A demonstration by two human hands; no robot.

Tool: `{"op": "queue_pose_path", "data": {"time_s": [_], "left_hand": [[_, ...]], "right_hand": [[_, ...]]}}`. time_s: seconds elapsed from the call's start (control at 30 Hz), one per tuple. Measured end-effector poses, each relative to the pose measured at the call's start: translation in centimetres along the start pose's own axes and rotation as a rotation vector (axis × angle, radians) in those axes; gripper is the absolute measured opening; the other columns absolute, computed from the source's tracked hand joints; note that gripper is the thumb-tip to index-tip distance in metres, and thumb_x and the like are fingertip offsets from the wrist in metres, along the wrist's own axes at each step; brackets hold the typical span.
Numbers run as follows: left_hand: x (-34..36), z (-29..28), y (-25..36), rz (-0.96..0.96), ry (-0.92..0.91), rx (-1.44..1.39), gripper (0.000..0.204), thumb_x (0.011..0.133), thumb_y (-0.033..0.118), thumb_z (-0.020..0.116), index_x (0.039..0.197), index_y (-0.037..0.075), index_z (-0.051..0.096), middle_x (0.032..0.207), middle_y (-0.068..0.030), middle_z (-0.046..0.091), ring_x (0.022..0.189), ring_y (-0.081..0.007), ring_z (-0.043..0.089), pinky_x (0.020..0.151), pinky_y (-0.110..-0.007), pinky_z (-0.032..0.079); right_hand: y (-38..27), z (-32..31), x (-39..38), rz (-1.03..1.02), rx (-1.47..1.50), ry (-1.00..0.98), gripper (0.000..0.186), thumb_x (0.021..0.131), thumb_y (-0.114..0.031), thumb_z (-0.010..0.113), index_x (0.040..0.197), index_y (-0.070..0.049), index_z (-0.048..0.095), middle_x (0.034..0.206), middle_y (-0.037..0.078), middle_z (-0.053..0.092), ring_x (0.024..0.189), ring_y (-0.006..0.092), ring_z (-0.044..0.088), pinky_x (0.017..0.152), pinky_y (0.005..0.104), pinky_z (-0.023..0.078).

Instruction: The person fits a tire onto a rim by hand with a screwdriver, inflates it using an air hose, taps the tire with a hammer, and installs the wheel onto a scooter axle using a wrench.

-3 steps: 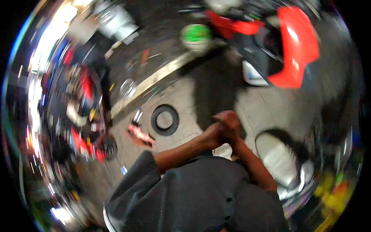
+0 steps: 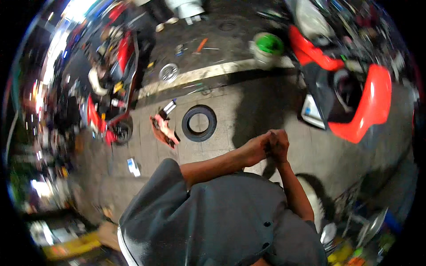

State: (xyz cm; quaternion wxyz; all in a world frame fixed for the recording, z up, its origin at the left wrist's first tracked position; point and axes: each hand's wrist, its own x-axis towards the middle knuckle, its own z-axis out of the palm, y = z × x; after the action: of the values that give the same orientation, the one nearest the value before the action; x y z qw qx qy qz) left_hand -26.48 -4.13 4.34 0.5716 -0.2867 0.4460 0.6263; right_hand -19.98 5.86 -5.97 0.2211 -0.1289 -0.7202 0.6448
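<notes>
My left hand [image 2: 257,151] and my right hand [image 2: 279,145] are pressed together in front of my body, with the fingers of both closed. Whether anything lies between them is hidden. A black tyre [image 2: 187,124] lies flat on the paved floor, ahead and to the left of my hands, and neither hand touches it. Left of the tyre is a crumpled pinkish-red piece [image 2: 165,130], its kind unclear, beside a small white-and-dark cylinder [image 2: 169,106].
A red scooter [image 2: 91,113] stands on the left. At the right are red-and-black bodywork panels [image 2: 368,104]. A pale bucket with a green top [image 2: 268,46] stands by the kerb [image 2: 217,68]. Tools, a metal ring [image 2: 168,72] and a small blue-and-white box [image 2: 133,167] lie around.
My view has shifted, so the tyre and panels sit further right and the picture is sharper. My hands stay pressed together, slightly further right in the picture.
</notes>
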Motion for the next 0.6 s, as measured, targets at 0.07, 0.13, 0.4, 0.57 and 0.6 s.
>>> {"op": "queue_pose_path", "data": {"time_s": [0.07, 0.13, 0.4, 0.57, 0.6], "left_hand": [[5.9, 0.2, 6.8, 0.308, -0.213, -0.048, 0.039, 0.101, 0.039, 0.043, 0.121, 0.008, 0.056, 0.122, -0.0096, 0.060, 0.111, -0.0254, 0.055, 0.098, -0.045, 0.042], [8.8, -0.2, 9.9, 0.405, -0.299, -0.156, 0.041, 0.100, 0.039, 0.043, 0.121, 0.006, 0.055, 0.121, -0.0131, 0.061, 0.108, -0.0286, 0.058, 0.098, -0.046, 0.043], [15.0, -19.8, 0.5, 0.859, 0.086, -0.545, 0.029, 0.097, 0.034, 0.051, 0.110, 0.008, 0.056, 0.095, -0.0067, 0.062, 0.087, -0.0211, 0.058, 0.088, -0.042, 0.046], [21.4, -26.5, -8.3, 0.678, 0.536, -0.507, 0.038, 0.095, 0.028, 0.053, 0.123, 0.002, 0.052, 0.109, -0.0166, 0.064, 0.095, -0.0279, 0.062, 0.084, -0.040, 0.051], [21.8, -25.4, -7.5, 0.517, 0.589, -0.572, 0.041, 0.093, 0.031, 0.055, 0.122, 0.002, 0.053, 0.106, -0.0167, 0.065, 0.093, -0.0275, 0.063, 0.081, -0.039, 0.052]], "right_hand": [[10.9, -1.1, 10.3, 0.111, 0.071, -0.240, 0.028, 0.091, -0.025, 0.057, 0.108, -0.004, 0.062, 0.097, 0.016, 0.065, 0.092, 0.0366, 0.061, 0.084, 0.0447, 0.047], [20.0, -7.8, 16.1, 0.017, -0.326, -0.572, 0.033, 0.092, -0.028, 0.058, 0.109, -0.001, 0.061, 0.101, 0.018, 0.065, 0.096, 0.0386, 0.060, 0.084, 0.0440, 0.047], [34.3, -34.0, 14.6, 1.126, -0.836, -0.648, 0.032, 0.091, -0.033, 0.058, 0.104, -0.004, 0.061, 0.089, 0.013, 0.067, 0.077, 0.0257, 0.063, 0.067, 0.0383, 0.050], [36.7, -33.8, 18.8, 1.241, -0.511, -0.464, 0.028, 0.093, -0.029, 0.055, 0.102, -0.003, 0.059, 0.082, 0.009, 0.064, 0.068, 0.0190, 0.062, 0.054, 0.0324, 0.048], [37.5, -32.5, 20.6, 1.198, -0.480, -0.474, 0.027, 0.094, -0.029, 0.055, 0.102, -0.003, 0.058, 0.081, 0.009, 0.064, 0.067, 0.0177, 0.061, 0.052, 0.0312, 0.047]]}}
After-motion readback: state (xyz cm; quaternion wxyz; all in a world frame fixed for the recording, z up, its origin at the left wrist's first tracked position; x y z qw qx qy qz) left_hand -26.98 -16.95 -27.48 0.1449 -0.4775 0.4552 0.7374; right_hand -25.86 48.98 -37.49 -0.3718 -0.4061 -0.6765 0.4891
